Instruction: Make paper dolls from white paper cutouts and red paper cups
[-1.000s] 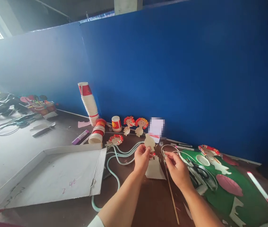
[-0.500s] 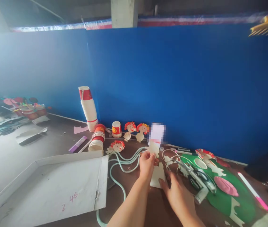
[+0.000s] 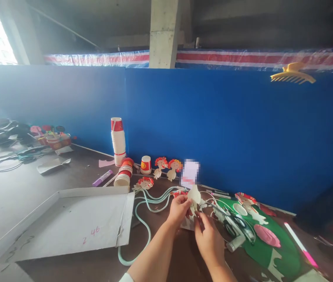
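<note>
My left hand [image 3: 179,213] pinches a cream paper doll cutout [image 3: 195,194] with a round head. My right hand [image 3: 209,237] has its fingertips closed at the cutout's lower end, just below the left fingers. Beneath the hands lies a pale sheet [image 3: 187,224], mostly hidden. A red-and-white ruffled piece [image 3: 180,193] shows just behind the left hand. To the right of the hands lie scissors [image 3: 238,231] with dark handles, near white paper scraps and a thin white cable. Paper dolls with red ruffled hair [image 3: 173,169] lean at the blue panel.
A shallow white box lid [image 3: 66,219] fills the left front. Behind it stand stacked paper cups [image 3: 118,143]. Pale green cord [image 3: 147,225] loops between lid and hands. Green felt [image 3: 283,246] with a pink piece [image 3: 267,235] and a pink-ended marker [image 3: 300,244] lies right. The blue panel [image 3: 227,129] closes the back.
The view has tilted up. The right hand has left the cream paper on the table and joined the left at the cutout. The cutout now shows its round head upward.
</note>
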Motion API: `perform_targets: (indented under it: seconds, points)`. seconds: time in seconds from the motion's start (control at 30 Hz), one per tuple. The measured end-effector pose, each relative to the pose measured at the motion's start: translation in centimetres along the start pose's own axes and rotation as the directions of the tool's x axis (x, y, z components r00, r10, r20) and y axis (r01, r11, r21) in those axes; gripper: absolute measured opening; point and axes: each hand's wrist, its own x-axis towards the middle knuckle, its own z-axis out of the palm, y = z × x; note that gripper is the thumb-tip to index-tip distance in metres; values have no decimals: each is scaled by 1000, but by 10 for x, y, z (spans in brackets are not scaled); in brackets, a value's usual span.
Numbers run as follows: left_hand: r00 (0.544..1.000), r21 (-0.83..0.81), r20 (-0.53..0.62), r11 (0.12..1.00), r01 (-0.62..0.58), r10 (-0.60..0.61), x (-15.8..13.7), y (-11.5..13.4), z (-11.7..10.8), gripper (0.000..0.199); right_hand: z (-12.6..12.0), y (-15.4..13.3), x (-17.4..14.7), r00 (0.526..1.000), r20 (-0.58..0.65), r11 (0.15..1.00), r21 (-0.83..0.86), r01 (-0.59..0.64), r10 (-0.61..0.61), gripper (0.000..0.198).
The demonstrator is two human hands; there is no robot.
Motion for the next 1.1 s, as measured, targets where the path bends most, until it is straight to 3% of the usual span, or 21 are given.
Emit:
perform_targets:
  seconds: [0.17, 0.3, 0.43, 0.73, 1.1]
  points:
    - [998, 38, 59, 999, 26, -28, -3, 1, 3, 44, -7, 1, 5, 986, -150, 985, 163, -54, 79, 38]
    - [993, 51, 106, 997, 52, -58, -6, 2, 7, 47, -7, 0, 9, 967, -153, 949, 273, -159, 206, 46]
    - [989, 68, 126, 995, 69, -77, -8, -2, 8, 46, -3, 1, 11, 960, -157, 924, 343, -168, 233, 45]
    - [986, 81, 110, 990, 114, -122, -8, -3, 8, 39, 4, 10, 11, 964, -129, 913, 371, -171, 233, 41]
    - [995, 50, 54, 995, 81, -84, -4, -4, 5, 42, 5, 9, 9, 966, -39, 912, 343, -226, 254, 40]
